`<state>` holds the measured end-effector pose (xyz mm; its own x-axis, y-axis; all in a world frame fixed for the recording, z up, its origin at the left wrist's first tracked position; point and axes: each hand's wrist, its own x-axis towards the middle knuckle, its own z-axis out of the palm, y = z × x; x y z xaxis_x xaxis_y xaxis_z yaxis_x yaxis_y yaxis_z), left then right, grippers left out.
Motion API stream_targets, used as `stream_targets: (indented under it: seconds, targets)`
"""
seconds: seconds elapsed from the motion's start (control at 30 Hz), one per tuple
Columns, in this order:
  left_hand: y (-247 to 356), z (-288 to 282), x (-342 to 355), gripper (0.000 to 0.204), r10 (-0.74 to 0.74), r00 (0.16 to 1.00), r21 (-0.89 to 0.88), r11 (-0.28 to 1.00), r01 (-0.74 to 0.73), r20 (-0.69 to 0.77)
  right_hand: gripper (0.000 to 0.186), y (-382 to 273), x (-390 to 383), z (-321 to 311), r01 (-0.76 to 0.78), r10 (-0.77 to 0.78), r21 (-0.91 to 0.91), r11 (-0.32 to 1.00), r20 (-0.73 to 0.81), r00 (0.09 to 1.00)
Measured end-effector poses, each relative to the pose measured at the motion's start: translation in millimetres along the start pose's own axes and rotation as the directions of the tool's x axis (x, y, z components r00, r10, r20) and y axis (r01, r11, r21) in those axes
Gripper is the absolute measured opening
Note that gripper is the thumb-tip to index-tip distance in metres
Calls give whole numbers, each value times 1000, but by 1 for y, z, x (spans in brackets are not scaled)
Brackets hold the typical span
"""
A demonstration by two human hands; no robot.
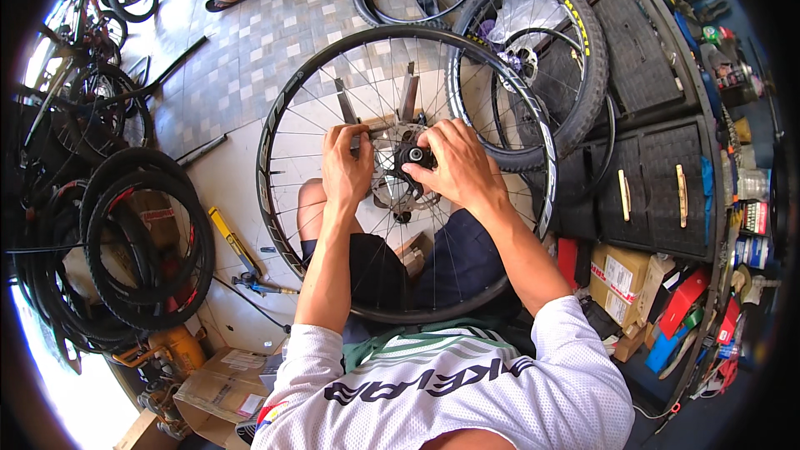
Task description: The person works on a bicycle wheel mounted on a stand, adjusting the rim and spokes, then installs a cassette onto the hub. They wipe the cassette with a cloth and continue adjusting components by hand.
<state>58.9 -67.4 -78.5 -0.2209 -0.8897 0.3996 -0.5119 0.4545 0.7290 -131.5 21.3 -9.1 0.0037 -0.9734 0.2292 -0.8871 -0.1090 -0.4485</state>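
A bare bicycle wheel (265,175) with a black rim, pale markings and thin spokes is held over my lap. My right hand (458,167) is closed round the black hub (415,154), thumb and fingers on opposite sides of its end. Left of the hub, among the spokes, my left hand (345,168) has its fingers curled and pinched together. A small dark thing shows at those fingers, too little of it to name. Behind the spokes, a silvery perforated disc (385,198) is partly hidden. Two flat metal arms (408,93) stand beyond the hub.
A tyred wheel (575,75) leans against dark cabinets (650,175) at right. Several tyres (150,242) are heaped at left, near a yellow-handled tool (229,232). Cardboard boxes (221,387) lie lower left. Another person's sandalled foot (229,0) is on the tiled floor.
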Motion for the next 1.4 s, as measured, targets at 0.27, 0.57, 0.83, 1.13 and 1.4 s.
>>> stream_targets:
  seconds: [0.27, 0.57, 0.83, 1.13, 1.4]
  targets:
    - [0, 1, 4, 13, -23, 999, -5, 1000, 23, 30, 59, 2, 2, -20, 4, -11, 89, 996, 71, 997]
    - [7, -2, 12, 14, -62, 995, -9, 998, 63, 76, 39, 15, -4, 11, -49, 48, 148, 988, 13, 999]
    - [9, 3, 14, 16, -113, 990, -13, 993, 114, 79, 47, 22, 4, 5, -34, 21, 230, 973, 59, 998]
    - [5, 2, 10, 15, -118, 990, -11, 993, 119, 74, 47, 22, 0, 21, -71, 74, 272, 960, 0, 997]
    - [6, 1, 12, 15, -36, 998, -11, 999, 36, 54, 57, 15, -5, 4, 5, 19, 200, 980, -120, 993]
